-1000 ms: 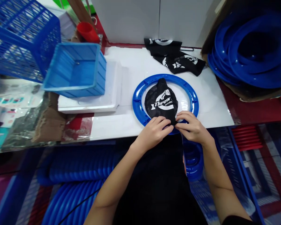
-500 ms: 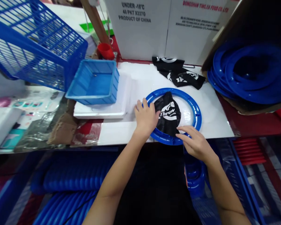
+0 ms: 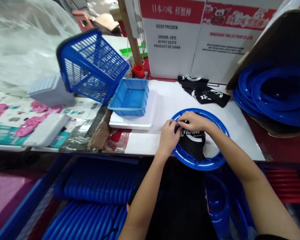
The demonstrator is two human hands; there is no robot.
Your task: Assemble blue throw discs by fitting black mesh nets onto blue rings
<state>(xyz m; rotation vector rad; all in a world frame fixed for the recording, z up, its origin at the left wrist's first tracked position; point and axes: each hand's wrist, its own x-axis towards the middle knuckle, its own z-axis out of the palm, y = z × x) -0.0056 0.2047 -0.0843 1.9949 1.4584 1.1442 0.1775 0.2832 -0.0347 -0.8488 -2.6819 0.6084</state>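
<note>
A blue plastic ring [image 3: 223, 130] lies at the table's front edge, jutting slightly over it. Inside it is a black mesh fabric piece [image 3: 193, 146] with white "Throw" lettering, partly covered by my right forearm and hand. My left hand [image 3: 168, 137] is closed at the ring's left rim, fingertips pinching the fabric's edge there. My right hand [image 3: 193, 121] reaches across the ring from the right, and its fingers are pinched at the same spot, touching the left fingertips. Exactly how the fabric sits against the rim is hidden by the fingers.
More black printed fabric pieces [image 3: 206, 93] lie behind the ring. At right, a carton holds several blue rings [image 3: 250, 100]. To the left are a light blue tray [image 3: 128, 112] on a white slab and a tilted blue basket [image 3: 87, 66]. White cartons [image 3: 172, 60] stand at the back.
My right hand has moved from the ring's front rim to its left side, meeting my left hand. Both hands now pinch there. The camera view has shifted, showing more of the left side.
</note>
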